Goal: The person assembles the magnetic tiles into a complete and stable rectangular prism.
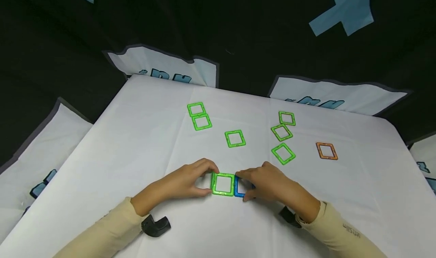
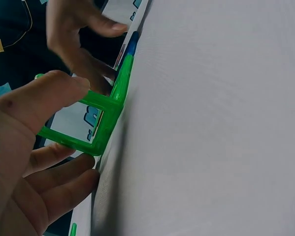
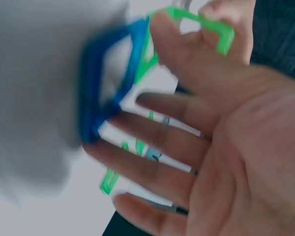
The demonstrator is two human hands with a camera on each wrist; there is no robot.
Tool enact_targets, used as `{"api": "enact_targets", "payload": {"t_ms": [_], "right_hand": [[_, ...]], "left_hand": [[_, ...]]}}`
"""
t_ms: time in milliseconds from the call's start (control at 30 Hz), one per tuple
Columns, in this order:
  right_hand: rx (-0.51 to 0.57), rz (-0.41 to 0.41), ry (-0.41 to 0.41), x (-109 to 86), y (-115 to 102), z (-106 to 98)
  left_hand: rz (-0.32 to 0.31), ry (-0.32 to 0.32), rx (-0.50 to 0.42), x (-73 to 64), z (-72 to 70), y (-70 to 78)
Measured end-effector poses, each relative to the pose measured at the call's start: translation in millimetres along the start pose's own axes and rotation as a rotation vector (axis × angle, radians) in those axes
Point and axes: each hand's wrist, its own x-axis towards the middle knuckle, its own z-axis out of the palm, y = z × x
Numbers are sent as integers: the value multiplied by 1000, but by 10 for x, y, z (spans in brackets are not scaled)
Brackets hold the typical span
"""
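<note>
A green square magnetic tile frame [image 1: 223,174] lies on the white table, its right edge against a blue square tile [image 1: 240,194]. Along its left edge stands another green tile [image 2: 105,130], upright. My left hand [image 1: 185,180] pinches that upright tile, thumb on one side edge and fingers on the opposite one. Over the blue tile is my right hand [image 1: 270,182], covering much of it in the head view. In the right wrist view its fingers are fairly straight, spread around the blue tile [image 3: 90,93], fingertips right at its edge.
Farther back lie a pair of green tiles [image 1: 202,128], a single green tile [image 1: 235,145] and several more green ones [image 1: 284,162] toward the right. An orange tile [image 1: 328,158] sits at the far right. Behind the table hangs a black curtain [image 1: 238,30].
</note>
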Motion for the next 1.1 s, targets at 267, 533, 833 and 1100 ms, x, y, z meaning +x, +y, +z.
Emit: {"api": "enact_targets", "payload": {"t_ms": [267, 533, 833, 1100], "right_hand": [[62, -23, 22, 864, 197, -359], [32, -15, 104, 1777, 259, -300], [19, 97, -37, 1917, 346, -347], [-11, 134, -37, 1751, 419, -387]], "left_hand": [[-2, -3, 8, -10, 23, -4], [-18, -29, -21, -9, 116, 40], [-4, -12, -2, 3, 98, 53], [-12, 3, 15, -15, 7, 6]]}}
